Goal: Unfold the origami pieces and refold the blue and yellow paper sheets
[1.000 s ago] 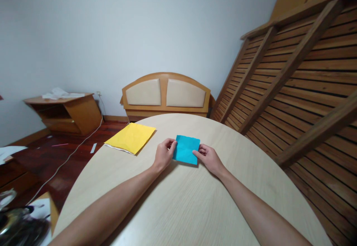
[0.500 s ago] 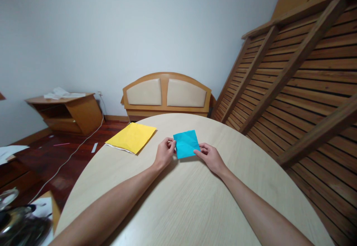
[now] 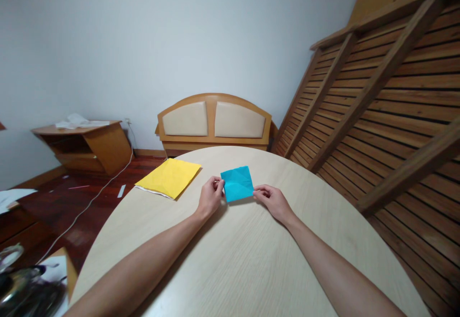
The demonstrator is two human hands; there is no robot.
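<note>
Compared with a second ago, the blue paper [image 3: 237, 183] is now lifted at its near edge and tilted up from the desk [image 3: 251, 259], just right of the yellow paper [image 3: 168, 177], with the left hand [image 3: 209, 198] and right hand [image 3: 273, 200] each pinching a near corner in narrow fingers, so a fold seems underway.

Table [image 3: 251, 269]: fills the lower middle of the frame.
Folded paper [image 3: 237, 184]: on the table, centre frame, between the left hand [image 3: 209, 197] and right hand [image 3: 273, 201].
Envelope [image 3: 168, 178]: on the table, left of the folded paper, near the far edge.
Headboard [image 3: 214, 123]: behind the table, against the wall.
Low cabinet [image 3: 86, 146]: left, on the floor.
Slatted frame [image 3: 388, 106]: leaning at right.
</note>
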